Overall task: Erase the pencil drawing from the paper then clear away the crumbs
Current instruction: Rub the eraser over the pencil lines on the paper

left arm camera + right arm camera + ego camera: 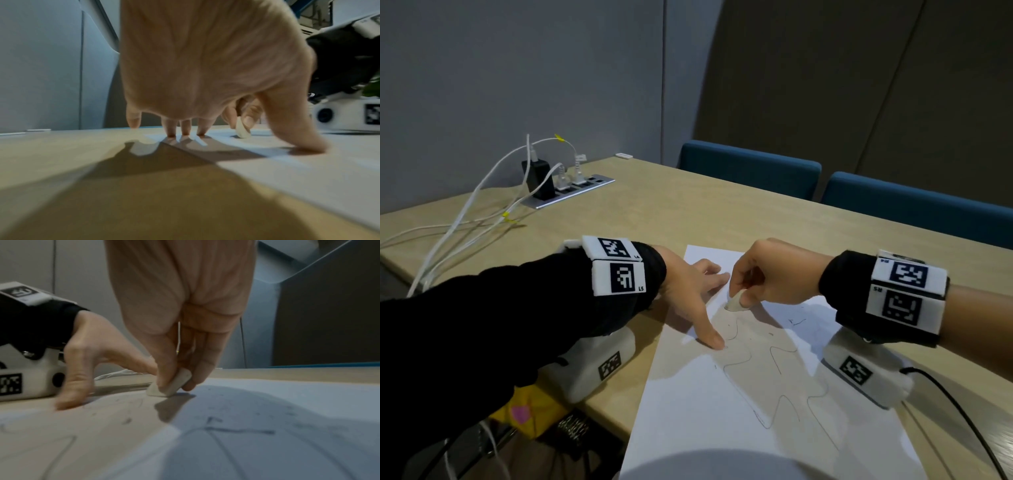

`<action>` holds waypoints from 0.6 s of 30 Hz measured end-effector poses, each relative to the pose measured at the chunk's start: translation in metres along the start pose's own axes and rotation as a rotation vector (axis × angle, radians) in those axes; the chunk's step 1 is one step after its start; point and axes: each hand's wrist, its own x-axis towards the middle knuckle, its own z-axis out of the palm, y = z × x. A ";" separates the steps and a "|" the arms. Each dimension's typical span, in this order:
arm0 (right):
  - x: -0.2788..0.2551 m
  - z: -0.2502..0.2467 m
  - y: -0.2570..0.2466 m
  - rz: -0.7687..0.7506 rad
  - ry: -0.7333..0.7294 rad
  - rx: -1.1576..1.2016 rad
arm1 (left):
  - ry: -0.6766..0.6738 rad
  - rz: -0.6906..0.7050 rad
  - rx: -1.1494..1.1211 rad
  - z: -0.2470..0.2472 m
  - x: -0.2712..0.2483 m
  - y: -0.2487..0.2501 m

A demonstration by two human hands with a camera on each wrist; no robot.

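A white sheet of paper lies on the wooden table with a wavy pencil outline across its middle. My right hand pinches a small white eraser and presses its tip on the paper near the far left part of the drawing; the eraser shows between thumb and fingers in the right wrist view, and again in the left wrist view. My left hand is spread flat, its fingertips and thumb pressing the paper's left edge. Small dark crumbs dot the sheet.
A power strip with chargers and white cables sits at the far left of the table. Two blue chair backs stand behind the far edge. A black cable trails from the right wrist.
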 end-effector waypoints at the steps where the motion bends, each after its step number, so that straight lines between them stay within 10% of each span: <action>1: 0.000 0.001 -0.002 -0.016 0.000 -0.004 | -0.015 0.002 0.009 0.002 0.001 0.000; 18: -0.005 0.001 -0.005 -0.089 -0.083 -0.045 | -0.035 -0.014 -0.020 0.005 0.003 -0.003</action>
